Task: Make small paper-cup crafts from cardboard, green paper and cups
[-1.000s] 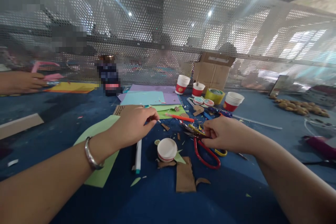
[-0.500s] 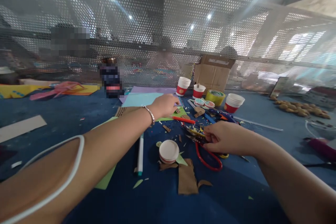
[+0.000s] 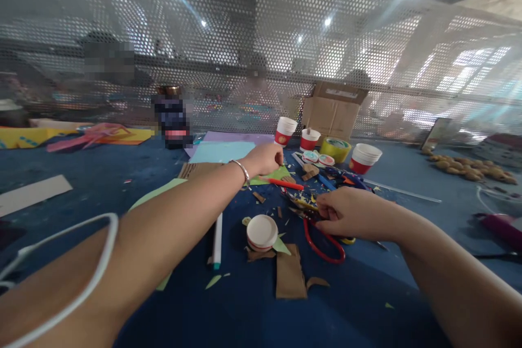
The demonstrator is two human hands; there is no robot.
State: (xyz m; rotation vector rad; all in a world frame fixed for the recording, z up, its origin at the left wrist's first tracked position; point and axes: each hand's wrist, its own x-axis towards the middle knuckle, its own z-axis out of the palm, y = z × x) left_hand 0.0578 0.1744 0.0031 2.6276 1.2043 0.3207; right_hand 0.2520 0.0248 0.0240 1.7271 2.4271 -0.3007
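On a blue, scrap-strewn surface point(image 3: 101, 174), the left hand point(image 3: 267, 159), bangle point(image 3: 244, 171) at the wrist, reaches far forward, fingertips drawn together over a flat light-green paper sheet point(image 3: 274, 176); whether they pinch anything cannot be told. A slim red pen point(image 3: 285, 184) lies just right of that hand, long axis running left to right, its far end near the right hand point(image 3: 350, 212), which is curled shut over the pivot of red-handled scissors point(image 3: 306, 231).
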